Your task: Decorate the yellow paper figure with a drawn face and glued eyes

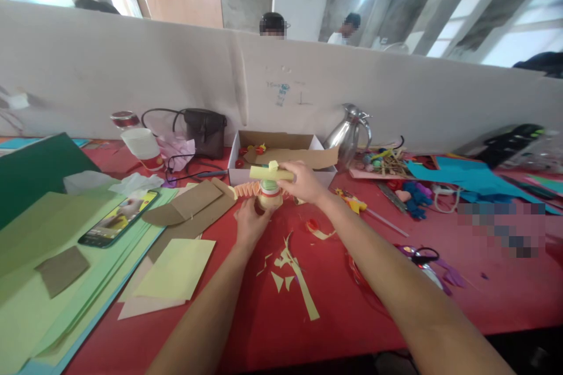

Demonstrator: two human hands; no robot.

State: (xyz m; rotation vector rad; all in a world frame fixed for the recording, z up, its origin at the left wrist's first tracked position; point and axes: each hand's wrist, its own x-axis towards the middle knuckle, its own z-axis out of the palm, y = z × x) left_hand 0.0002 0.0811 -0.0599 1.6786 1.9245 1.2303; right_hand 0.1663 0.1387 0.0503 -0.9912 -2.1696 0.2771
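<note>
My left hand [254, 221] is closed around the lower part of a small pale jar-shaped object [269, 194], which has a red band and a green upper part. My right hand [305, 183] grips the right end of a flat pale-yellow paper piece [266, 173] above the jar-shaped object. On that piece sits a little yellow cube [273, 165]. Whether the paper piece touches the green part cannot be made out. Peach pleated paper strips [248, 190] stick out at the sides. Nearer me, yellow paper scraps [303, 287] lie on the red tabletop [259, 328].
Behind my hands is a white cardboard box [235, 161], with a metal jug [347, 132] at its right. Coloured sheets [176, 269] and a phone [118, 220] lie left. Scissors [424, 256] and blue craft pieces [413, 199] are right. A white partition [176, 70] stands behind.
</note>
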